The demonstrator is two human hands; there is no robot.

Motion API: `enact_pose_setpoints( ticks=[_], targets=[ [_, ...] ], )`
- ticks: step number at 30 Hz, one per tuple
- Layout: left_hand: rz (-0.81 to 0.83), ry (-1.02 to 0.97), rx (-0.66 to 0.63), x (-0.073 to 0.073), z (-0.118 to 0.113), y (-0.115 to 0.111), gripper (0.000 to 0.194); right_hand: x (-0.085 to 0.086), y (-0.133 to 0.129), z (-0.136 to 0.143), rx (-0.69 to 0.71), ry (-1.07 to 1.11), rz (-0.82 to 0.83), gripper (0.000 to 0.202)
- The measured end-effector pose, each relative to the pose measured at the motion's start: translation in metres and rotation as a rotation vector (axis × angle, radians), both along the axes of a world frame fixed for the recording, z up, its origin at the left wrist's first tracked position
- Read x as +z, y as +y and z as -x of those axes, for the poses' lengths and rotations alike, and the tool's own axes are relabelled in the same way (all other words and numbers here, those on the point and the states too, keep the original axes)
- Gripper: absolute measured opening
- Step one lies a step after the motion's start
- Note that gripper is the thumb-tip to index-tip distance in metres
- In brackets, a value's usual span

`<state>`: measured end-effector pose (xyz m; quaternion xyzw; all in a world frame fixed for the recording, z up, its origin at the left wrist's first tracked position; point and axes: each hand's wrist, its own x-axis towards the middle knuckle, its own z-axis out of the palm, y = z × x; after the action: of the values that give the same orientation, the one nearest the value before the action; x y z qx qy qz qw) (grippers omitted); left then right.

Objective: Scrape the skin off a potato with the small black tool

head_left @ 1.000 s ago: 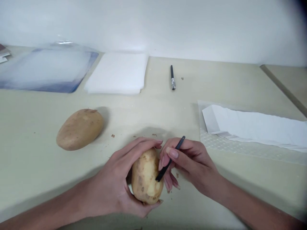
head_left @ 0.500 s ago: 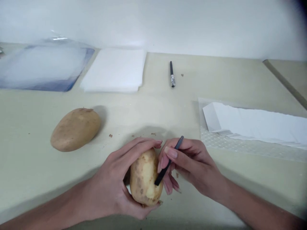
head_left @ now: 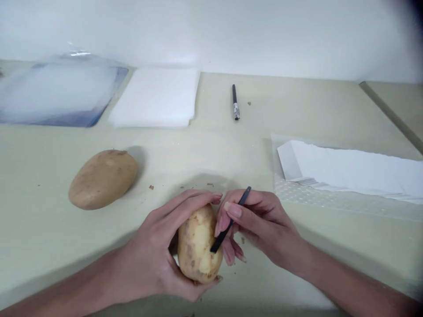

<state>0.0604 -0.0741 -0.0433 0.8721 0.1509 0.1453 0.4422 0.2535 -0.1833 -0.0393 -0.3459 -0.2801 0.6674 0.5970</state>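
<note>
My left hand (head_left: 161,251) is curved round a potato (head_left: 194,246), with the thumb below and the fingers over its far end. Pale bare patches show where skin is gone from the upper face; brownish skin and spots remain at the sides. In my right hand (head_left: 261,224) a slim black flat-tipped tool (head_left: 228,226) is pinched between thumb and fingers. Its wider end rests against the potato's right side, and the narrow rounded end points up and away. A second potato (head_left: 103,179), with brown skin, lies on the table to the left, apart from both hands.
Small brown scraps (head_left: 151,187) dot the table around the potatoes. Farther back are a plastic-covered blue-edged sheet (head_left: 62,94), a stack of white paper (head_left: 157,97) and a black pen (head_left: 235,102). White paper slips (head_left: 350,169) lie on clear plastic at right.
The flat tip of the black tool has shifted very slightly up along the potato. Both hands keep their grips, and the whole view has drifted slightly.
</note>
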Motion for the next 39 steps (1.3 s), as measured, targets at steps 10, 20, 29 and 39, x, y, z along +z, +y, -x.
enact_pose_setpoints(
  ticks=[10, 20, 29, 39],
  targets=[
    [-0.008, 0.025, 0.006, -0.0004, 0.0026, 0.0000, 0.104, 0.0013, -0.0002, 0.0016, 0.016, -0.010, 0.010, 0.025],
    [0.017, 0.028, 0.002, -0.0003, -0.0007, -0.0006, 0.104, 0.0021, -0.0020, 0.0004, 0.033, -0.023, -0.009, 0.026],
    [0.006, 0.040, -0.026, 0.0004, 0.0034, 0.0022, 0.108, -0.0003, 0.0013, 0.0005, 0.048, 0.043, 0.015, 0.026],
    [-0.007, 0.037, -0.011, -0.0033, 0.0061, 0.0020, 0.109, -0.0023, 0.0007, 0.0020, 0.051, 0.087, 0.033, 0.025]
  ],
)
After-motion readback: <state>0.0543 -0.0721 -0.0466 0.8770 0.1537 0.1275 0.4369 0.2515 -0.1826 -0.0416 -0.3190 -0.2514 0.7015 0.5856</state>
